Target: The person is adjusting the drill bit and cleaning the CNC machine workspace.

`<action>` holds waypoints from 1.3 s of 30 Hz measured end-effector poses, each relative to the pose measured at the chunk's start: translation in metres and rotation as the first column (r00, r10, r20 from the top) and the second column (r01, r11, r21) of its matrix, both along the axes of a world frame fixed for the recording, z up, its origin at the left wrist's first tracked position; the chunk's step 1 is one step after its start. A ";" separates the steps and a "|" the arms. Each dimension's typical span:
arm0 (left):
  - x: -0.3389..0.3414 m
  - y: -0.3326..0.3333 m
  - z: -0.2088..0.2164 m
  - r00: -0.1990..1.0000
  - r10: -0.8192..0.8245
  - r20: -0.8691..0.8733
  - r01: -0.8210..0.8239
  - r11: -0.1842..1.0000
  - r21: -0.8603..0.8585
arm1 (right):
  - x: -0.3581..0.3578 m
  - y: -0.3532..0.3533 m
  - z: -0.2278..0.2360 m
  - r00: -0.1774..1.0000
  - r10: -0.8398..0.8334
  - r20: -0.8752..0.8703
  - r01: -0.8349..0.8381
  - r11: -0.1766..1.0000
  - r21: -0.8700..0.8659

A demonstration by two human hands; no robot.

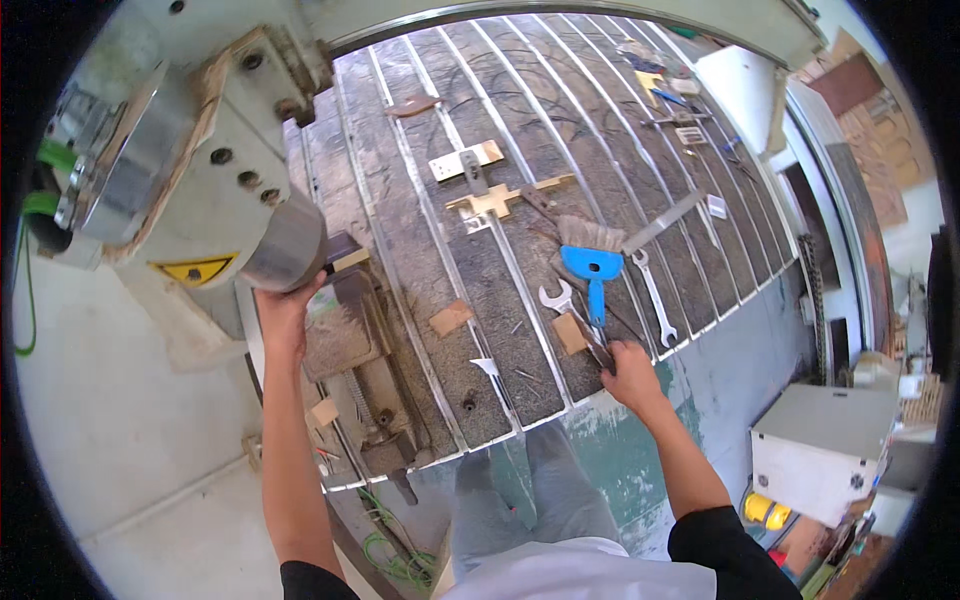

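My left hand (285, 318) reaches up under the round metal spindle housing (290, 245) of a machine. Its fingers curl in at the lower end, and what they hold is hidden by the housing. Over at the table's front edge, my right hand (630, 374) is closed round the near end of an open-end wrench (556, 297). A tan block (570, 334) hides part of that wrench's shank. Just beyond the hand lies a blue-handled brush (595, 264). To its right is a second wrench (654, 300), lying on the slotted table (540, 360).
A vise (345, 335) sits on the table below the spindle. Gold cross-shaped metal (494, 200) and a pale plate (466, 160) lie farther back. Small tools and a yellow item (650, 82) are at the far right. A grey-white cabinet (825, 440) stands at right.
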State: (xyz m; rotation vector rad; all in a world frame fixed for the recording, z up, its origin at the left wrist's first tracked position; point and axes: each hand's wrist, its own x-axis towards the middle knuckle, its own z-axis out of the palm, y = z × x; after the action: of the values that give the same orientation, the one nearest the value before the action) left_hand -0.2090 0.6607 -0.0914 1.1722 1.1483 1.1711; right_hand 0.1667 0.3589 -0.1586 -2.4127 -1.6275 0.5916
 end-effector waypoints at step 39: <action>-0.011 0.018 -0.011 0.942 -0.113 -0.316 0.156 0.981 0.113 | -0.198 0.169 0.121 0.141 -0.046 -0.989 0.132 0.991 -0.028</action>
State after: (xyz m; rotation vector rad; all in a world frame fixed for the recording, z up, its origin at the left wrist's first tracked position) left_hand -0.2202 0.6783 -0.1022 1.5574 1.2110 0.9956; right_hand -0.0313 0.5278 -0.0375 -1.2579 -0.7750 1.6125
